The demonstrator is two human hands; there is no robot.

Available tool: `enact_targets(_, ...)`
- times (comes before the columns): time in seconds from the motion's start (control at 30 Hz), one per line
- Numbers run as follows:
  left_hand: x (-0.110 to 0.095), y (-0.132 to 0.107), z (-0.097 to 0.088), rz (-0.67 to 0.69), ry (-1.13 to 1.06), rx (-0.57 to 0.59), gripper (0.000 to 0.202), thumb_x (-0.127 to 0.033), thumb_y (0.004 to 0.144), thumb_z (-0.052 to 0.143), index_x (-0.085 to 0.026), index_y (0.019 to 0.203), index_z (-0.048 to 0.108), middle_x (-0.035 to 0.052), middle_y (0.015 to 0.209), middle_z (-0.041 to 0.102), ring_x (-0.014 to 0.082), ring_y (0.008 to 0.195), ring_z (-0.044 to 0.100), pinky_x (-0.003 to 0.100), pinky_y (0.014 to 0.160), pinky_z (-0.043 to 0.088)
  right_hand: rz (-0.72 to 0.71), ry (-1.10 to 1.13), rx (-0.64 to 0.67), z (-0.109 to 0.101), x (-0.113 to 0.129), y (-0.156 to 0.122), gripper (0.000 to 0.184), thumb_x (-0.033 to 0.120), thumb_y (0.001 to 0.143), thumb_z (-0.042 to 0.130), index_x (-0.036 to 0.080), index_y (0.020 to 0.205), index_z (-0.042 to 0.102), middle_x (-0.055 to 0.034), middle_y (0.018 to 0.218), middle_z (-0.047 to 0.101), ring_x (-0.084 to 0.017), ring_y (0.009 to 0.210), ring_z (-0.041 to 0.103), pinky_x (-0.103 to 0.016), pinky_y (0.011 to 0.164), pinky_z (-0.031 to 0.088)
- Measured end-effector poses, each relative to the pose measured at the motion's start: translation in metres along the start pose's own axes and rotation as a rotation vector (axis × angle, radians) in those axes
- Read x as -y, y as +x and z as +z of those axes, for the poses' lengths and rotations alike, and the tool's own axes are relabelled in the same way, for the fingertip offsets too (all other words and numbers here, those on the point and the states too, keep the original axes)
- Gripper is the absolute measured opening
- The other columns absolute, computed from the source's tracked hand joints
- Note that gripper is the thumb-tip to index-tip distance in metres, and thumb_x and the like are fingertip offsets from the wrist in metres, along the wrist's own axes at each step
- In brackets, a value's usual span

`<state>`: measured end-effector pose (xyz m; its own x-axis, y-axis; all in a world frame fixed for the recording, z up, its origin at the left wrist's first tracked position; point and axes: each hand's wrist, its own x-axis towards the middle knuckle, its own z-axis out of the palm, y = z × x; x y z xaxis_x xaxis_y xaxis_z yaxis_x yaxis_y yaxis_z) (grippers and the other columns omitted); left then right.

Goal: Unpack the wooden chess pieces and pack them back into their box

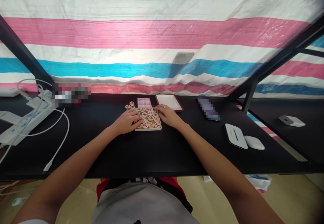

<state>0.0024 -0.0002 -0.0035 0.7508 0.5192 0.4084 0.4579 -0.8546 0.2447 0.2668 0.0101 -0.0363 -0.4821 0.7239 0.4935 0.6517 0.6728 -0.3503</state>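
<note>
A shallow white box (148,129) on the black desk holds rows of round Chinese chess pieces (151,118) with red characters. My left hand (126,121) lies across the box's left side, its fingers apart and reaching over the pieces there. Its palm covers part of that side. At the far right corner of the box, my right hand (169,116) touches the rim with stretched fingers, and a ring shows on one finger. Several loose chess pieces (130,105) lie and stack just beyond my left hand.
Behind the box lie a folded paper board (144,102) and a box lid (168,102). To the right are a phone (209,109), a white flat device (236,136) and a white rounded case (254,143). A power strip (25,122) and white cables (66,129) occupy the left.
</note>
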Motion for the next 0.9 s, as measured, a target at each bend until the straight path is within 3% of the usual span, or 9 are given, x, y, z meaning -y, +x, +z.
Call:
enact_targets(0.37,0.0037,0.0044,0.0008,-0.162,-0.171,0.038,0.02,-0.036,0.085,0.058,-0.022,0.089,0.071,0.0015,0.091,0.071,0.018,0.085,0.056,0.032,0.083,0.043,0.006,0.002,0.003,0.0003,-0.0009,-0.0003,0.035,0.008,0.085,0.041,0.02,0.113,0.058,-0.0103,0.111,0.061,-0.023,0.104,0.057,-0.043,0.093,0.048)
enact_targets(0.63,-0.0017,0.0069,0.0026,-0.372,-0.231,0.049,0.015,-0.035,0.078,0.065,-0.023,0.084,0.072,0.0001,0.085,0.071,0.0178,0.085,0.056,0.028,0.075,0.045,0.007,-0.014,0.003,-0.0004,0.0007,0.0002,0.033,0.009,0.086,0.041,0.019,0.112,0.059,-0.0107,0.11,0.062,-0.023,0.103,0.057,-0.043,0.093,0.048)
enact_targets(0.83,-0.0013,0.0064,0.0048,-0.215,-0.125,-0.14,0.014,-0.031,0.08,0.06,-0.021,0.083,0.069,0.0008,0.086,0.07,0.0172,0.084,0.058,0.034,0.086,0.044,0.008,0.0,0.001,-0.0007,0.0014,0.0004,0.035,0.009,0.086,0.041,0.022,0.113,0.059,-0.0094,0.109,0.062,-0.023,0.103,0.057,-0.044,0.093,0.048)
enact_targets(0.9,0.0026,0.0052,-0.0015,-0.232,-0.094,-0.214,0.015,-0.032,0.081,0.058,-0.021,0.084,0.068,0.0012,0.088,0.07,0.0177,0.085,0.058,0.034,0.085,0.044,0.006,0.002,0.001,-0.0005,0.001,0.0003,0.036,0.009,0.086,0.04,0.023,0.114,0.058,-0.0092,0.11,0.062,-0.024,0.103,0.057,-0.045,0.093,0.048)
